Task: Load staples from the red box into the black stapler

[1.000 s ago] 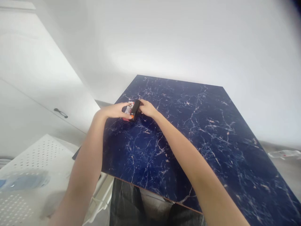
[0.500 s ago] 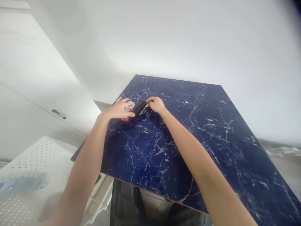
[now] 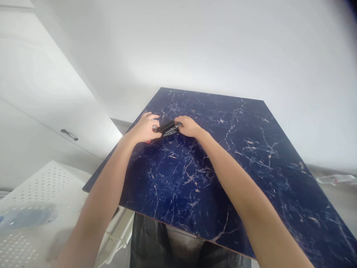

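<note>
A black stapler [image 3: 167, 128] with bright metal parts along its near side lies across the left part of the dark blue marbled table [image 3: 178, 178]. My left hand [image 3: 142, 128] is closed around its left end, thumb on the near side and fingers curled on the far side. My right hand [image 3: 188, 126] pinches the right end, where a silver part shows at the fingertips. Beneath and behind my left hand, a small red and white box [image 3: 148, 141] is mostly hidden.
To the left stands a white perforated surface [image 3: 44, 186] with a clear plastic bottle [image 3: 30, 217] on it. A white cabinet with a dark handle [image 3: 69, 134] is beyond. Clear plastic packaging [image 3: 337, 179] lies past the table's right edge. A white wall rises behind.
The stapler has turned to lie more sideways. My right hand has moved slightly right and nearer, and my left hand has slid right, covering more of the red and white box.
</note>
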`<act>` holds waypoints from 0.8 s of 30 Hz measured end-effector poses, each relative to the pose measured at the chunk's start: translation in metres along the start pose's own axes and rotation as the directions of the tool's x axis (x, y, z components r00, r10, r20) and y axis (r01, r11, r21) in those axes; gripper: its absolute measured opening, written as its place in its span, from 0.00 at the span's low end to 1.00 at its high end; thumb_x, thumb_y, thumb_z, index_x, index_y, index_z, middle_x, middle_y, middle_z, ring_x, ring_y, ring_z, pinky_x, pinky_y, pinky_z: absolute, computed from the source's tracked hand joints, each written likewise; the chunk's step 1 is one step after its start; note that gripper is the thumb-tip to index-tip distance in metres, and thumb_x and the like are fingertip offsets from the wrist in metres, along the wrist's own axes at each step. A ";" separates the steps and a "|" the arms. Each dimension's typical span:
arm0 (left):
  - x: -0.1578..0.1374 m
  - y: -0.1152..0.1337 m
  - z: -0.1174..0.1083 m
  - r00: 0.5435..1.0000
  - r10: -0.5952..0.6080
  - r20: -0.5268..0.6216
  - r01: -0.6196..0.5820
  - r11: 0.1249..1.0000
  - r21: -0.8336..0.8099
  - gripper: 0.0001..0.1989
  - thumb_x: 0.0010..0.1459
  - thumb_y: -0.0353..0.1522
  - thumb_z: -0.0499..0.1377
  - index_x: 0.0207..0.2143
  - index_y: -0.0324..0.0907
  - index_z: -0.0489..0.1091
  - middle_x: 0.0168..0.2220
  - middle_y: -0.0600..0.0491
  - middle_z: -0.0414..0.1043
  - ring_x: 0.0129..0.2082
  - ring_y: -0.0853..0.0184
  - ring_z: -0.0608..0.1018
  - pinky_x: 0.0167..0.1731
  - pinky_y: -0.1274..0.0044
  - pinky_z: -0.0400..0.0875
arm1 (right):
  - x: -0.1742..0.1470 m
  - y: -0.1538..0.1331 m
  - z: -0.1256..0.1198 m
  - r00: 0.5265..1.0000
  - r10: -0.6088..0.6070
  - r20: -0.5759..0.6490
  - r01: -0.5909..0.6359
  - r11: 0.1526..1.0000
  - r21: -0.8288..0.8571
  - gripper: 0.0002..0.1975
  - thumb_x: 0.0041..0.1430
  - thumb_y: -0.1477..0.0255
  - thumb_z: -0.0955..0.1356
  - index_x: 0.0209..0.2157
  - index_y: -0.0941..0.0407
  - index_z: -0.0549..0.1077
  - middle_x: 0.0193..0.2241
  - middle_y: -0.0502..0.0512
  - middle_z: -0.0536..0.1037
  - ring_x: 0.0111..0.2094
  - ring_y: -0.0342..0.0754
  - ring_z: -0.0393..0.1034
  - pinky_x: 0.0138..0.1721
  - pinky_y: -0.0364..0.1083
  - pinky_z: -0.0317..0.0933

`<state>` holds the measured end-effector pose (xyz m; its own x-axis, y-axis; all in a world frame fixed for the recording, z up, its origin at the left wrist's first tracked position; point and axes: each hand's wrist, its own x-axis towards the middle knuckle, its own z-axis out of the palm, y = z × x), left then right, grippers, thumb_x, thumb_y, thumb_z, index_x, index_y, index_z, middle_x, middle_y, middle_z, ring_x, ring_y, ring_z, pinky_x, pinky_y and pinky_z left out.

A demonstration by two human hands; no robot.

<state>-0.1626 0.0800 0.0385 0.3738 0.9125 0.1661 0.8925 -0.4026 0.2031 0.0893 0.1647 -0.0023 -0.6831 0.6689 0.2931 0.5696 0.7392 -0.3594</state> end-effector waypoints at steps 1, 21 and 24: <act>0.000 -0.002 0.000 1.000 0.007 -0.002 -0.007 1.000 0.001 0.11 0.56 0.39 0.68 0.36 0.42 0.80 0.68 0.44 0.65 0.71 0.40 0.57 0.69 0.50 0.55 | -0.001 -0.001 -0.001 1.000 -0.011 0.013 0.011 1.000 -0.006 0.19 0.53 0.85 0.63 0.41 0.55 0.78 0.41 0.58 0.82 0.45 0.56 0.72 0.50 0.51 0.64; 0.000 -0.011 -0.003 0.996 0.085 -0.006 -0.085 0.995 -0.048 0.10 0.56 0.40 0.65 0.28 0.44 0.75 0.47 0.48 0.79 0.62 0.48 0.69 0.64 0.57 0.60 | -0.020 0.008 -0.017 0.977 0.157 -0.147 -0.123 0.968 0.218 0.07 0.61 0.72 0.67 0.40 0.54 0.77 0.39 0.54 0.83 0.41 0.51 0.77 0.48 0.49 0.67; 0.001 -0.008 -0.005 0.999 0.036 0.012 -0.035 0.998 -0.054 0.10 0.54 0.40 0.66 0.27 0.44 0.75 0.37 0.48 0.77 0.58 0.48 0.71 0.57 0.59 0.66 | -0.028 0.014 -0.008 0.907 0.342 -0.247 -0.256 0.911 0.322 0.13 0.67 0.67 0.62 0.46 0.55 0.75 0.44 0.58 0.82 0.44 0.51 0.78 0.50 0.52 0.70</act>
<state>-0.1705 0.0833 0.0414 0.4085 0.8984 0.1616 0.8640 -0.4376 0.2490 0.1200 0.1569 -0.0085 -0.3114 0.8788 0.3617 0.5474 0.4770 -0.6877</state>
